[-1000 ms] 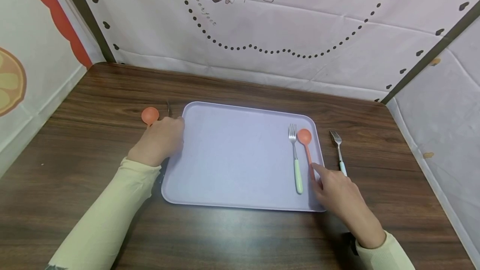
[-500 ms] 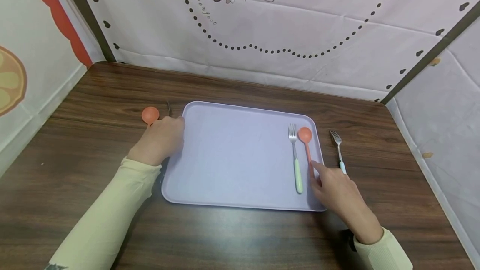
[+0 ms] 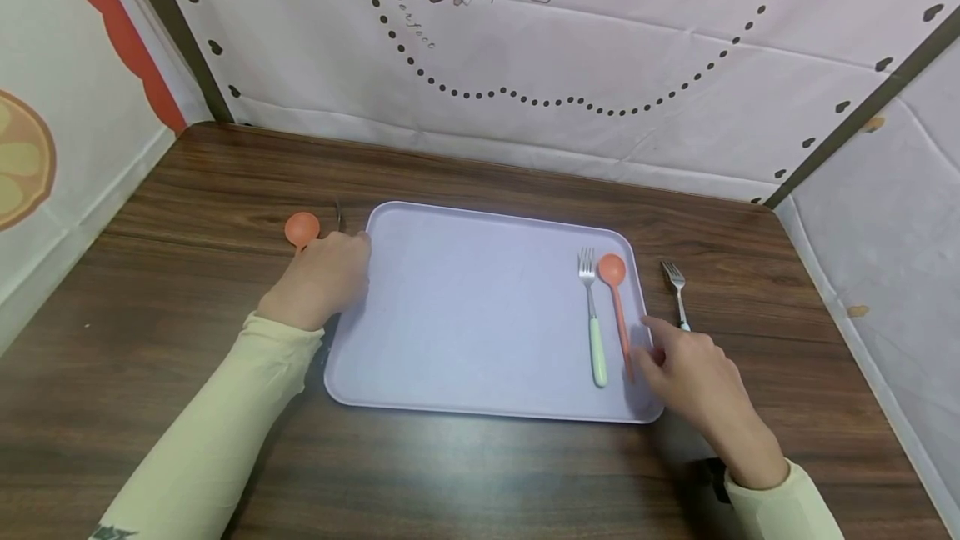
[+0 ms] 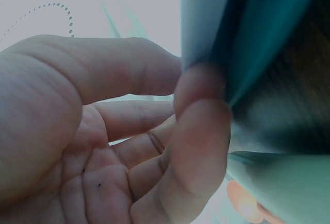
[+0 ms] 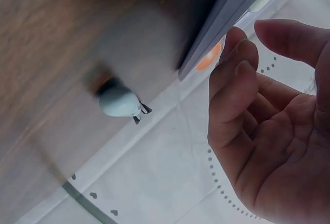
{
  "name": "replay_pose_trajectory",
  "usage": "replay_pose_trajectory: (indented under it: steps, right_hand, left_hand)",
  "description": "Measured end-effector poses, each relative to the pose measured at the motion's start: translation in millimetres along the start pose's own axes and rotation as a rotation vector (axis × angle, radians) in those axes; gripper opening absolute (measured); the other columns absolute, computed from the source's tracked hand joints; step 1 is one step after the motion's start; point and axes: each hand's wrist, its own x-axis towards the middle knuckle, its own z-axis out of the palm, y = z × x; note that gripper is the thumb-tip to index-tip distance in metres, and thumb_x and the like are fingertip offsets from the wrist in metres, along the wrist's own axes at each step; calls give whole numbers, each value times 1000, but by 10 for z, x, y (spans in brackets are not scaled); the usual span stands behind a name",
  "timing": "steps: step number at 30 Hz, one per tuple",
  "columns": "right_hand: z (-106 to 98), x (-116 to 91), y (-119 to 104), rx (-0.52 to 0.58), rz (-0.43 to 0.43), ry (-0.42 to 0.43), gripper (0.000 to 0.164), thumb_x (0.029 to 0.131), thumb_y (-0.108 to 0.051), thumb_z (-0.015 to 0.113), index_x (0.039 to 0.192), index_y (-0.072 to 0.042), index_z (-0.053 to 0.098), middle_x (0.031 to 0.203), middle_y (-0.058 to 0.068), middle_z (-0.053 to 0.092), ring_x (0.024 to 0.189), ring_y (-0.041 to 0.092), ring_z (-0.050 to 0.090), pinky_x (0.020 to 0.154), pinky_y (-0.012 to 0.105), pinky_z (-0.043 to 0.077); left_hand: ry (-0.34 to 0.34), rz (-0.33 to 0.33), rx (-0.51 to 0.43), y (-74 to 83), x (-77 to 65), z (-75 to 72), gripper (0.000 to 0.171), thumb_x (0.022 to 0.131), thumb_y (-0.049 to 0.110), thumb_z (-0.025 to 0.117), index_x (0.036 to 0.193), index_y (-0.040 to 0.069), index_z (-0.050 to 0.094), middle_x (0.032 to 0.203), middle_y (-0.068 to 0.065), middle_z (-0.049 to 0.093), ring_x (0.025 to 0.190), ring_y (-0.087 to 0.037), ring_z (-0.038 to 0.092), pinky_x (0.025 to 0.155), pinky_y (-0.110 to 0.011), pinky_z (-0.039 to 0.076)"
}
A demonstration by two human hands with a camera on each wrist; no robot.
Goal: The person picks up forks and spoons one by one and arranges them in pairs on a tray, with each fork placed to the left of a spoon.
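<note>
A lilac tray (image 3: 480, 315) lies in the middle of the table. My left hand (image 3: 318, 280) pinches its left rim; in the left wrist view, the thumb (image 4: 139, 64) is on one side of the rim and curled fingers are on the other. Near the tray's right end, an orange spoon (image 3: 620, 315) lies beside a green-handled fork (image 3: 596, 340). Just right of that spoon, my right hand (image 3: 697, 373) hovers over the tray's right rim. Its thumb and fingers (image 5: 227, 110) are apart, with nothing between them.
Right of the tray lies another fork (image 3: 677, 286), its handle partly hidden by my right hand. Left of the tray, a second orange spoon (image 3: 302, 230) and a thin metal utensil (image 3: 339, 215) are mostly covered by my left hand. A fabric wall (image 3: 525, 48) stands behind the table.
My right hand has let go of the orange spoon on the tray and moved slightly to the right. Its full handle now shows. The left hand stays at the tray's rim.
</note>
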Motion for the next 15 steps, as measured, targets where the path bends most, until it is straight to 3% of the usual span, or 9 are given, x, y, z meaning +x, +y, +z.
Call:
replay_pose_trajectory:
  steps: [15]
  right_hand:
    - [-19,15,139,2,58,-10,40,85,-25,60,120,-7,58,68,-1,55,55,15,46,43,34,38]
  left_hand:
    - [2,7,-5,-3,1,11,11,80,-5,39,78,-1,48,61,-13,47,52,-26,47,44,-38,39]
